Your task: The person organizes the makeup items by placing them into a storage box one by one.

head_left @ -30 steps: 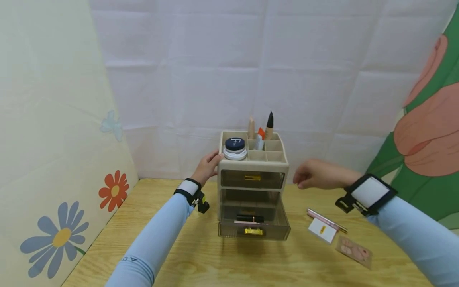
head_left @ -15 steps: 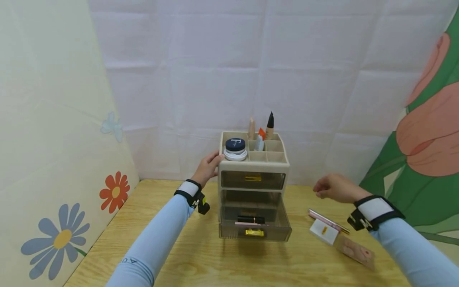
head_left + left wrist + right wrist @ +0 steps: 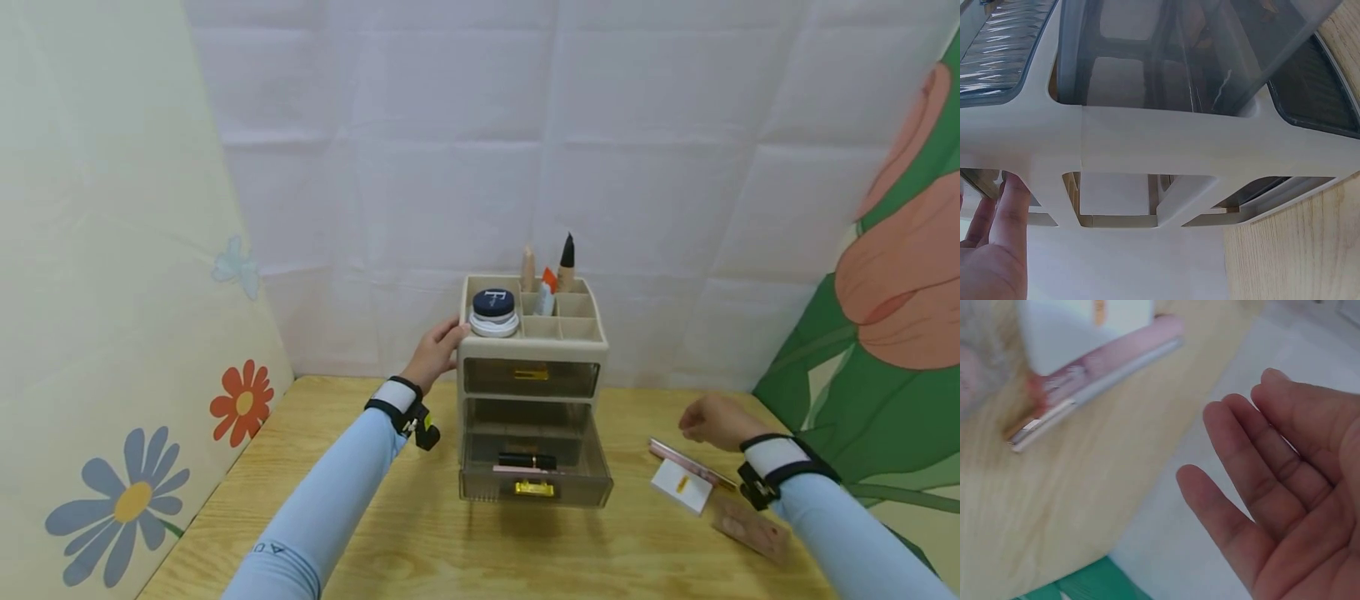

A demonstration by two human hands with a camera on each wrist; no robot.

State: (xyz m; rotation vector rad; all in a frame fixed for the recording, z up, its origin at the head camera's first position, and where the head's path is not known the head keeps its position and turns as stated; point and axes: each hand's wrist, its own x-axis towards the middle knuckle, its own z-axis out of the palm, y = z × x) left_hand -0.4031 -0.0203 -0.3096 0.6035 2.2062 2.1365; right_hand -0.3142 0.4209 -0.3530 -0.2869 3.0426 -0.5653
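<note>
A beige makeup organizer [image 3: 480, 343] stands on the table, its upper drawer [image 3: 491, 377] closed and its lower drawer [image 3: 487, 487] pulled out. My left hand [image 3: 432, 354] holds the organizer at its upper left edge; in the left wrist view, its fingers [image 3: 1010, 215] reach into an opening in the frame. Inside the lower drawer lie a black tube [image 3: 527, 460] and a thin pink item [image 3: 517, 469]. My right hand [image 3: 718, 421] hovers with nothing in it, fingers relaxed, just beyond slim pink and silver tubes [image 3: 686, 462]. Beside those tubes lies a small white box [image 3: 681, 487].
A flat pinkish packet [image 3: 750, 529] lies below the right wrist. On the organizer's top sit stacked round compacts [image 3: 493, 312], an orange-capped tube [image 3: 546, 293], a black-capped bottle [image 3: 567, 265] and a beige tube [image 3: 528, 268]. A white cloth [image 3: 390, 192] hangs behind.
My right hand has moved right and down, away from the organizer and towards the tubes. The left hand stays at the organizer's edge.
</note>
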